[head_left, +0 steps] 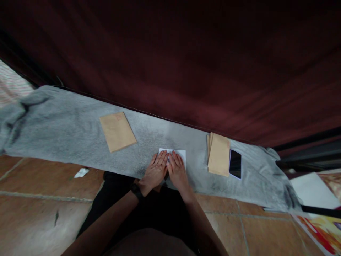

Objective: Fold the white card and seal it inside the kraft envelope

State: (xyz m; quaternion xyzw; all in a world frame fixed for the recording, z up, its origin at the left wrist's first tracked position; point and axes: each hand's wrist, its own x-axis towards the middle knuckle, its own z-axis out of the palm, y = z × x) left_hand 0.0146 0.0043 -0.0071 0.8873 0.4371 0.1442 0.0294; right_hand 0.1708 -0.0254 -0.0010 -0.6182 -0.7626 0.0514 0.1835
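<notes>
Both hands lie side by side on a white sheet of paper (182,154) near the front edge of the grey cloth. My left hand (156,170), with a black band at the wrist, is flat with its fingers stretched out. Beside it, my right hand (177,171) presses flat on the paper too, the fingers extended and the thumbs close together. Much of the sheet is hidden under the hands. To the left lies a brown paper envelope (118,132), possibly more than one. Several brown envelopes (218,155) are stacked unevenly to the right.
A phone (235,164) with a dark screen rests right of the stacked envelopes. Grey cloth (74,124) covers the long, narrow surface. Behind it hangs a dark red curtain (170,71). A crumpled white scrap (81,173) lies on the tiled floor (39,213).
</notes>
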